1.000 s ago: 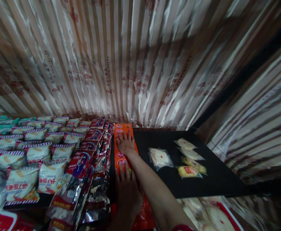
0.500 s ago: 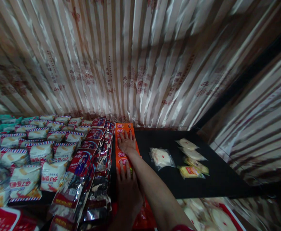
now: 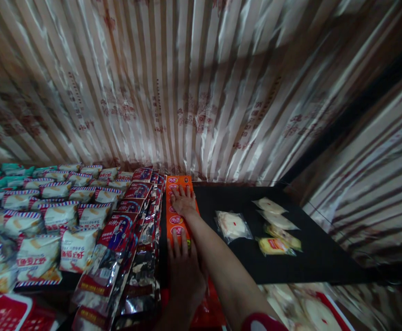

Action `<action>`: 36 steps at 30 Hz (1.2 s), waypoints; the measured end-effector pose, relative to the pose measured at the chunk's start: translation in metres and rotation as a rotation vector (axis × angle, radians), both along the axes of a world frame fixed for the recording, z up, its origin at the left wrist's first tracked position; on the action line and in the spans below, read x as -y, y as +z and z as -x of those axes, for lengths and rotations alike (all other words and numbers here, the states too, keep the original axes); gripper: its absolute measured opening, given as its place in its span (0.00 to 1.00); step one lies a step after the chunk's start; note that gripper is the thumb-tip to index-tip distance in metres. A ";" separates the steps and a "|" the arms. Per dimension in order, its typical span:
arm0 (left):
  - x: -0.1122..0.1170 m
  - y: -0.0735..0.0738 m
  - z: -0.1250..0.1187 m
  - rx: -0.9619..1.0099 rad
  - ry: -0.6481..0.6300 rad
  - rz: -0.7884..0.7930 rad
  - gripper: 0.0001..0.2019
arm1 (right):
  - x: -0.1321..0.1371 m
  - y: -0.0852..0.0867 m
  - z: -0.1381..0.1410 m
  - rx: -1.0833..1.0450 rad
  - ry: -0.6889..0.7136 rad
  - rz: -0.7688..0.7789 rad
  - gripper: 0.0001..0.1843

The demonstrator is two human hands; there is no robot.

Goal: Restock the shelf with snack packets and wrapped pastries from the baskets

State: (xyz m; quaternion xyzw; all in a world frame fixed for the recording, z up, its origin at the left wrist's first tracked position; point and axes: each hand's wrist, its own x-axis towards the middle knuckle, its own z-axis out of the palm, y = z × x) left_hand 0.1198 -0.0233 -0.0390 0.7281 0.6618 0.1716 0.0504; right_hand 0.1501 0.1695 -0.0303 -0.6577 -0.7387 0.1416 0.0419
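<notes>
Flat on a row of orange snack packets (image 3: 176, 220) lies my right hand (image 3: 183, 201), fingers spread, near the far end of the row. My left hand (image 3: 185, 271) rests lower down on the same orange row, its fingers stretched forward. Part of the packets is hidden under both hands and forearms. Immediately left of them, dark red-and-blue snack pouches (image 3: 116, 234) stand in overlapping rows, with a narrow dark gap between.
White bread-like packs (image 3: 47, 216) fill the left side in rows. On the black tabletop (image 3: 228, 262) lie a clear-wrapped white pack (image 3: 233, 225), pale flat packs (image 3: 277, 219) and yellow packs (image 3: 274, 246). A red basket (image 3: 6, 312) sits front left; a striped curtain (image 3: 173, 92) hangs behind.
My right hand has shifted very slightly on the orange packets, and more of the red sleeve shows. The view has moved a little; the hands otherwise keep their places.
</notes>
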 end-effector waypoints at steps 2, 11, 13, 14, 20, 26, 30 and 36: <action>0.001 0.005 -0.001 0.016 0.020 0.013 0.26 | -0.002 0.003 -0.002 -0.033 0.014 0.035 0.29; 0.002 0.016 -0.005 0.079 0.074 -0.007 0.26 | 0.000 0.020 -0.013 -0.224 0.077 -0.171 0.25; 0.002 0.017 -0.006 0.089 0.078 0.002 0.25 | 0.007 0.022 -0.016 -0.301 0.055 -0.238 0.24; 0.002 0.017 -0.006 0.092 0.081 0.005 0.25 | 0.013 0.022 -0.019 -0.351 0.034 -0.277 0.23; 0.005 0.017 -0.008 0.110 0.053 -0.061 0.25 | 0.074 0.027 -0.057 -0.625 -0.015 -0.519 0.17; 0.037 0.018 -0.010 0.147 -0.111 -0.218 0.19 | 0.175 0.012 -0.097 -0.751 -0.129 -0.602 0.17; 0.080 0.007 -0.007 0.169 -0.254 -0.398 0.17 | 0.228 -0.010 -0.104 -0.786 -0.227 -0.549 0.16; 0.132 -0.004 -0.002 0.134 -0.265 -0.324 0.17 | 0.232 -0.010 -0.090 -0.883 -0.251 -0.376 0.21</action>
